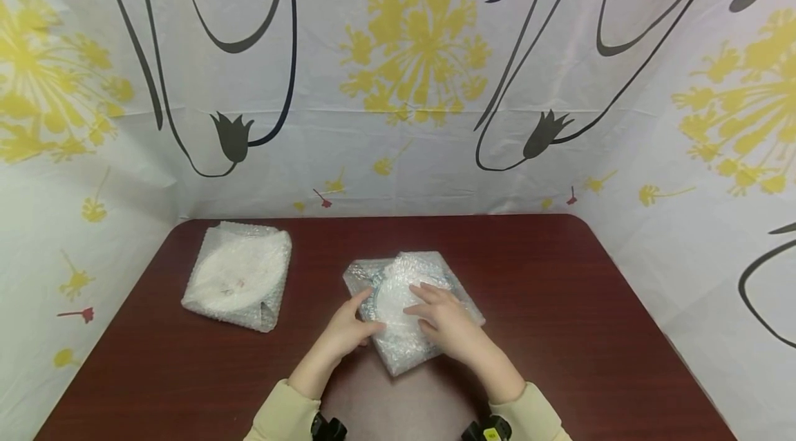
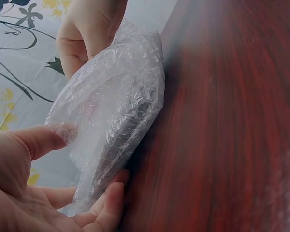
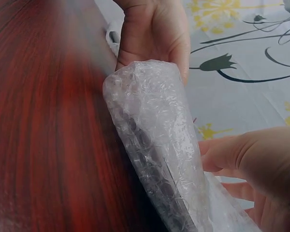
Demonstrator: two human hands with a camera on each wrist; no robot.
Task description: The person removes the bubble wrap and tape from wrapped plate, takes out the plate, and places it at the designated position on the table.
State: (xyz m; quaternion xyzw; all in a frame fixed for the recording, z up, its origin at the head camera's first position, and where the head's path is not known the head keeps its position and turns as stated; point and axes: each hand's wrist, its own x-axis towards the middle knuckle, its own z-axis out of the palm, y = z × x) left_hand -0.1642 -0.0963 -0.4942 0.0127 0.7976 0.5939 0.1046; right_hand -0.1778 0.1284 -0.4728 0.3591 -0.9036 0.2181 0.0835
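A bubble-wrapped package (image 1: 393, 306) is shown just below the centre of the head view, over a dark red-brown table (image 1: 547, 289), between a person's two hands. Its left edge is pinched by the left hand (image 1: 340, 329) (in the left wrist view, the thumb is laid on the upper face and the fingertips are tucked under the edge). Its upper face, toward the right, is touched by the right hand (image 1: 449, 322), whose fingers are spread apart. The package's lower corner is pointed toward the bottom of the frame, below both hands. A second wrapped bundle (image 1: 239, 278) is placed at the left of the frame, well apart from the hands. Across the top, a white cloth (image 1: 398, 171) is patterned with yellow and grey flowers.
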